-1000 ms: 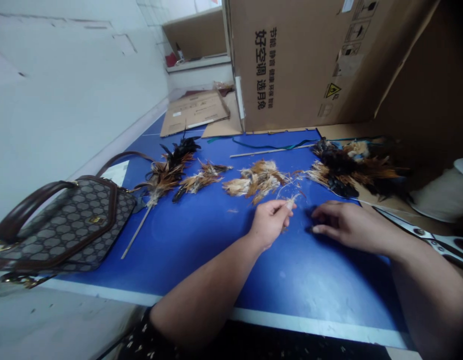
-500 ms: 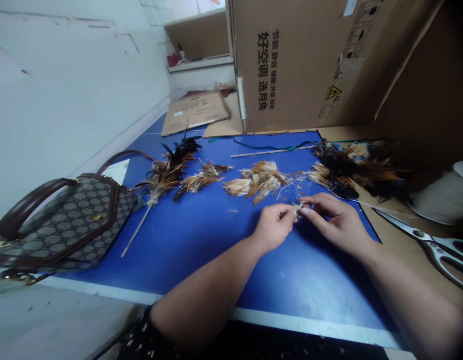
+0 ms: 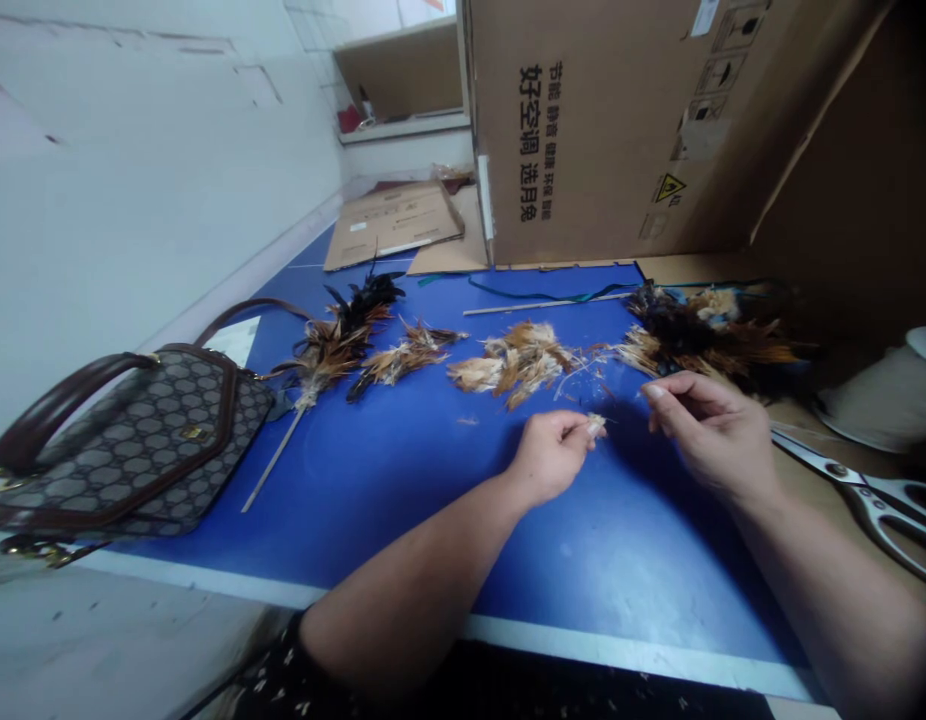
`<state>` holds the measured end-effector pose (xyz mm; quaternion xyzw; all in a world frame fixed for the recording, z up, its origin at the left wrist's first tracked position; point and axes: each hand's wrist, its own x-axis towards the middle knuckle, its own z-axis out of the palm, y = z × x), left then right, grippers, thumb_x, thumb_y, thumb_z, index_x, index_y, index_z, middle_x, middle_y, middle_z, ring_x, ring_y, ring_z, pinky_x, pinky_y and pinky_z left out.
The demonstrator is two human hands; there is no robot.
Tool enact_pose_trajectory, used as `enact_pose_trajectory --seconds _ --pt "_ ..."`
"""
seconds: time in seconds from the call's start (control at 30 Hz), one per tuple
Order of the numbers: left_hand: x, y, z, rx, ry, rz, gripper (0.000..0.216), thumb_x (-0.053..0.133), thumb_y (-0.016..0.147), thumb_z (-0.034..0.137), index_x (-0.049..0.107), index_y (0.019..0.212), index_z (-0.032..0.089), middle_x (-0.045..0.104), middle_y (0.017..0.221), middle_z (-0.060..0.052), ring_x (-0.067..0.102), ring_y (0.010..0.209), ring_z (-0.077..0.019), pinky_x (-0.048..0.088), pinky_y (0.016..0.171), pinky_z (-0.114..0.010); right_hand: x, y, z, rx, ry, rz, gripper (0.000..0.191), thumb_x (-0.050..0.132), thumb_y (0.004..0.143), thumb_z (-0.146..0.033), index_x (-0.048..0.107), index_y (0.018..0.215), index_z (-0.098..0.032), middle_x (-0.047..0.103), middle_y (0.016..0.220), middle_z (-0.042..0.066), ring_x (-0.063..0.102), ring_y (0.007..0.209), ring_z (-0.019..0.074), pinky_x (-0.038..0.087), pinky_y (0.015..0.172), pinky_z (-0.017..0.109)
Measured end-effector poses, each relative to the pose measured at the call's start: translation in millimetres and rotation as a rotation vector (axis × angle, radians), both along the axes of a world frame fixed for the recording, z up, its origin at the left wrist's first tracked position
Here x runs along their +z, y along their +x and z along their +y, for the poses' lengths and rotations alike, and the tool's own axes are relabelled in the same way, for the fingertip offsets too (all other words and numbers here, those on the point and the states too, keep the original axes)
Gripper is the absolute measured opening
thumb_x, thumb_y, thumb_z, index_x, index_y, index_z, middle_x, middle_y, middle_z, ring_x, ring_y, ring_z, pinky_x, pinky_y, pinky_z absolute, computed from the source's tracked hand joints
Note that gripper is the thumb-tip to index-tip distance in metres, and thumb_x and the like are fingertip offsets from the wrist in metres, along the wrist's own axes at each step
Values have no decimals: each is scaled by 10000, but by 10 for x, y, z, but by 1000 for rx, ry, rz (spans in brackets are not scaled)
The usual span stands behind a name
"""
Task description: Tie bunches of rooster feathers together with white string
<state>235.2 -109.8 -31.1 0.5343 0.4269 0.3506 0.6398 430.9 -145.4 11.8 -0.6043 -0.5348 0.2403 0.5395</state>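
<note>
My left hand [image 3: 547, 457] rests on the blue table [image 3: 403, 480] with its fingers pinched on a small pale feather tuft [image 3: 596, 424]. My right hand [image 3: 707, 432] hovers a short way to the right, fingers curled together near the dark feather pile [image 3: 703, 335]; what they hold, if anything, is too small to see. A tan feather pile [image 3: 512, 365] lies just beyond my left hand. Two more feather bunches [image 3: 373, 345] lie further left, one on a thin stick [image 3: 275, 460].
A patterned brown handbag [image 3: 125, 445] sits at the table's left edge. Large cardboard boxes [image 3: 628, 130] stand behind the feathers. Scissors [image 3: 875, 495] lie at the right on brown board. A thin rod [image 3: 538, 303] and a green cord lie by the box.
My right hand came up to meet the left at the tuft, then drew away to the right toward the dark feathers. My left hand stayed pinched on the tuft.
</note>
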Motion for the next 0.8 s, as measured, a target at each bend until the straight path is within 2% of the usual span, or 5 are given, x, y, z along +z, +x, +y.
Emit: enact_pose_trajectory --seconds 0.23,0.4,0.53,0.63,0.8 --pt "120 -43 3 7 -66 -122 472 766 838 582 768 959 126 582 700 16 456 524 -78 329 462 -226 -11 -54 -4 199 -78 -56 341 715 978 -539 747 870 -217 641 650 5 551 527 131 450 523 272" --pt "150 -70 -4 -54 -80 -109 487 770 835 623 725 877 140 537 608 35 409 473 -69 289 460 -229 55 -107 -27 422 -95 -34 355 688 995 -531 781 1174 -238 721 1024 73 637 652 139 564 600 284" --pt "127 -81 -11 -95 -38 -89 468 745 855 608 657 756 160 492 546 47 386 483 -72 293 501 -236 15 -108 -21 538 -199 -54 395 666 1003 -552 775 1171 -212 744 959 76 633 638 143 566 577 270" --pt "92 -75 0 -89 51 -54 407 745 854 542 690 752 152 529 577 30 412 530 -85 330 545 -243 -32 -92 -15 522 -200 -144 372 649 1015 -544 770 1013 -193 750 835 65 622 630 154 547 581 272" --pt "103 -73 18 -32 196 37 299 721 877 431 803 832 147 668 723 -36 499 609 -117 393 597 -262 7 -62 -37 380 -2 -314 320 642 1027 -489 710 850 -231 720 772 44 645 692 189 540 652 311"
